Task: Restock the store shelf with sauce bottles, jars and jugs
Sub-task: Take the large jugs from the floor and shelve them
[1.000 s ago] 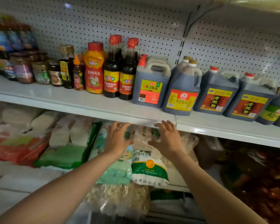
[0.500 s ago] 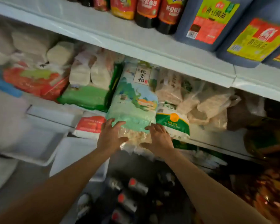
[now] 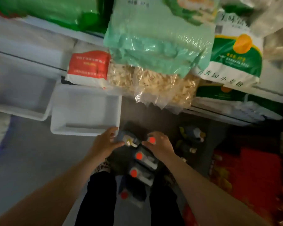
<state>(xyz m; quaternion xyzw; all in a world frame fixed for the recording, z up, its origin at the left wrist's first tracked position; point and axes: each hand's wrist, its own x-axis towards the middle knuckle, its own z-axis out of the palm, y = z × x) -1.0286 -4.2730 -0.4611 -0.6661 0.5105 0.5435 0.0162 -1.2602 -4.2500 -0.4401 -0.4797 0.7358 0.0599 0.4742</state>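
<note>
Down on the floor, jugs (image 3: 141,158) stand crowded in a row; left hand (image 3: 104,143) and right hand (image 3: 160,144) hover with fingers spread, holding nothing. A hasty grab could topple neighbours.

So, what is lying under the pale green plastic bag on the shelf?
Under the pale green plastic bag lies a clear plastic bag of beige dried shreds, its front part sticking out. Its rear part is covered, and so is the shelf below.
</note>
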